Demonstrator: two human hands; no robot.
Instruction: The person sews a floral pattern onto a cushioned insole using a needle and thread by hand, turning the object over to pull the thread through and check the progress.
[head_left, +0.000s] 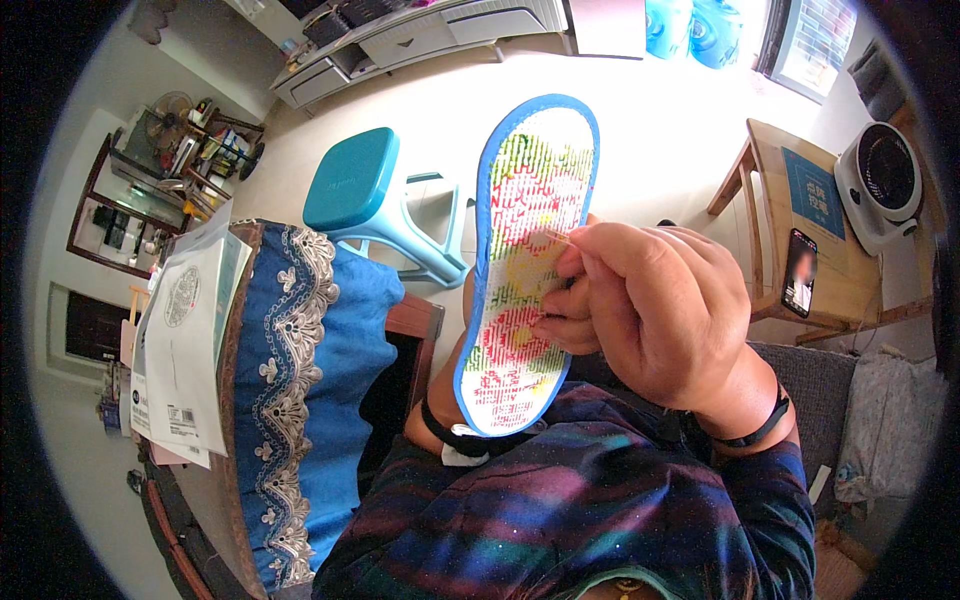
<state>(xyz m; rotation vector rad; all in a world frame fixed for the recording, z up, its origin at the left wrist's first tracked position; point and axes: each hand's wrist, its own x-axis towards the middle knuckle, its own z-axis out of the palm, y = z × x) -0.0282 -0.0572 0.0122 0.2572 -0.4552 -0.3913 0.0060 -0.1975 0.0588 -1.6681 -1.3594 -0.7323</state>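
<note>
An embroidered shoe insole (517, 281) with blue edging stands upright in front of me, its underside or stitched face toward the camera, with red, green and yellow thread patterns. My right hand (645, 300) is at its right side, thumb and forefinger pinched on a thin needle (555, 236) close to the insole's middle. The other fingers of that hand curl against the insole's face. My left hand is hidden behind the insole; only the left forearm (442, 397), with a black band, shows at its lower left.
At left, papers (180, 360) lie on a table with a blue, lace-trimmed cloth (337, 300). A blue plastic stool (352, 180) stands beyond. To the right, a wooden stool-like table (772, 150) bears a phone (800, 274), a blue booklet (814, 195) and a white fan-like appliance (885, 180).
</note>
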